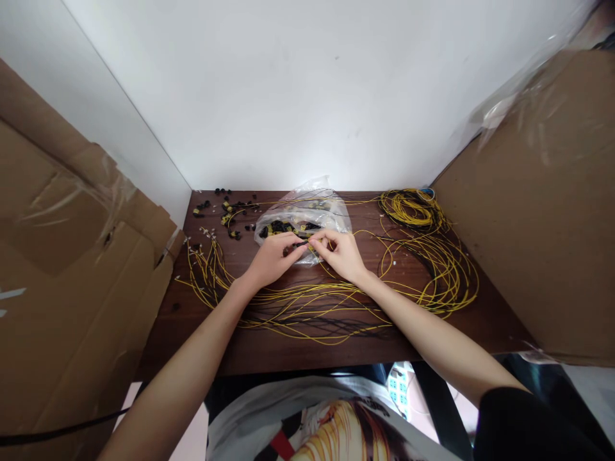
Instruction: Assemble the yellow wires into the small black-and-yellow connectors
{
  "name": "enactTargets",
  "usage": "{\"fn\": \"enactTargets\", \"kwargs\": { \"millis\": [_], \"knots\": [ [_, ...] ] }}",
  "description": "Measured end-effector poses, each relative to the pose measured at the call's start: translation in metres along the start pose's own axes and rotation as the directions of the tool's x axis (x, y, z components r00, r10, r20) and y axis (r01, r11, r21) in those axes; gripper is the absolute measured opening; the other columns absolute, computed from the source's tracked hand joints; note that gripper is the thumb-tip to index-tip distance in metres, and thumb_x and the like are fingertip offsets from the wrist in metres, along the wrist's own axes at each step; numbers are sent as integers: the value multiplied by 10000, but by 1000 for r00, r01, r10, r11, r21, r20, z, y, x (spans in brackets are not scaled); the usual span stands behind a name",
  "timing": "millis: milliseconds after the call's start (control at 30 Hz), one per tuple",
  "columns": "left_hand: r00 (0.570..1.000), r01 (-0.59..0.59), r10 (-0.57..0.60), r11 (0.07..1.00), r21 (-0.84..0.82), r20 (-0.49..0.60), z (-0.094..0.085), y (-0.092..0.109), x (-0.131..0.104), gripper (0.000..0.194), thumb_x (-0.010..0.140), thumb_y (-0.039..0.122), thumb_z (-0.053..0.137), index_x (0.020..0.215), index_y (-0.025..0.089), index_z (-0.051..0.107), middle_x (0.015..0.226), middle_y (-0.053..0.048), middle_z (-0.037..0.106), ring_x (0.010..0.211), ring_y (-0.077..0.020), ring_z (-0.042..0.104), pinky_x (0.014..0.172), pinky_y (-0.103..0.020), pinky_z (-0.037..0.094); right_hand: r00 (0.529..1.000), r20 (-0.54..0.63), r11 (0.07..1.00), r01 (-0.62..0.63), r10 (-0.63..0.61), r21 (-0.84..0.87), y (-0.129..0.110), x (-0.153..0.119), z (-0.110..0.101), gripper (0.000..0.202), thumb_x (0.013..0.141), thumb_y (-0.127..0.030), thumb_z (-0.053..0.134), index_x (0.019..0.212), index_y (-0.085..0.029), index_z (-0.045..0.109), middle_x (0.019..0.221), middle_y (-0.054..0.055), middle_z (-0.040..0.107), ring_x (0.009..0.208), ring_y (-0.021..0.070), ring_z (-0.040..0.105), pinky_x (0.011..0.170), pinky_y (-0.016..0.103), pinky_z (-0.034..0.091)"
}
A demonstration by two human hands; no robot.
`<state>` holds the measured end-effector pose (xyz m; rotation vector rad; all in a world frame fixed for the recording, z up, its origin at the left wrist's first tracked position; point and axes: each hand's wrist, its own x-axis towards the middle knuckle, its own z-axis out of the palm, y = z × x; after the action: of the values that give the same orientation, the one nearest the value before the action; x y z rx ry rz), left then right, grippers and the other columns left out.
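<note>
My left hand (275,257) and my right hand (340,254) meet above the middle of the table, fingertips almost touching. Both are closed in a pinch on a small, thin dark piece (302,243), which bridges the gap between them; its exact kind is too small to tell. A bit of yellow shows at my right fingertips. Just behind the hands lies an open clear plastic bag (331,214) holding several black and yellow parts (278,227), partly hidden by my fingers. Beneath my wrists runs a loose bundle of yellow and black wires (307,294).
Coiled yellow and black wires (408,208) lie at the back right. Wire ends with small white tips (206,234) fan out at the left. Loose black and yellow parts (225,218) are scattered at the back left. Cardboard (72,256) stands left, more cardboard (538,211) right.
</note>
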<state>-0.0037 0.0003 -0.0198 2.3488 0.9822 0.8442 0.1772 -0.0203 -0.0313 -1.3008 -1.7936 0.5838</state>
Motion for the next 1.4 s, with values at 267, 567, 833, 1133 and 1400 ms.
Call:
{"fn": "enactTargets", "kwargs": {
  "millis": [267, 567, 833, 1133, 1400],
  "knots": [
    [999, -9, 7, 999, -50, -39, 0, 1, 0, 209, 867, 290, 507, 859, 147, 660, 855, -59, 672, 768, -154, 599, 654, -253, 437, 999, 32, 1000, 10, -10, -7, -1, -1, -2, 224, 848, -354, 527, 853, -184, 672, 526, -34, 554, 489, 104, 469, 572, 230, 381],
    [999, 23, -25, 998, -58, -30, 0, 2, 0, 217, 857, 291, 515, 823, 132, 658, 790, -55, 639, 694, -135, 565, 571, -223, 416, 1000, 15, 1000, 19, -19, 11, -1, 0, -1, 225, 846, -348, 530, 836, -177, 676, 523, -36, 545, 486, 98, 458, 550, 225, 364],
    [999, 32, -33, 999, -34, -15, 0, 2, 1, 228, 864, 299, 506, 816, 134, 657, 739, -39, 613, 633, -120, 526, 572, -230, 387, 999, -36, 998, -33, 35, 45, -3, 0, 0, 225, 847, -349, 519, 798, -172, 649, 493, -40, 532, 453, 95, 440, 505, 221, 341],
    [1000, 24, -24, 999, -47, 5, -1, 3, 0, 236, 866, 301, 496, 793, 142, 655, 700, -26, 596, 612, -113, 497, 556, -222, 370, 998, 56, 1000, 19, -20, 11, 1, 0, -2, 231, 878, -371, 488, 932, -213, 647, 511, -45, 577, 480, 115, 479, 551, 239, 376],
    [999, 49, -49, 998, -30, 2, -1, 5, 1, 240, 859, 305, 504, 780, 132, 651, 687, -21, 602, 589, -107, 494, 563, -224, 365, 999, -36, 999, -27, 28, 36, -1, 1, -1, 223, 885, -360, 475, 846, -190, 613, 480, -43, 548, 453, 115, 485, 537, 237, 377]
  ]
}}
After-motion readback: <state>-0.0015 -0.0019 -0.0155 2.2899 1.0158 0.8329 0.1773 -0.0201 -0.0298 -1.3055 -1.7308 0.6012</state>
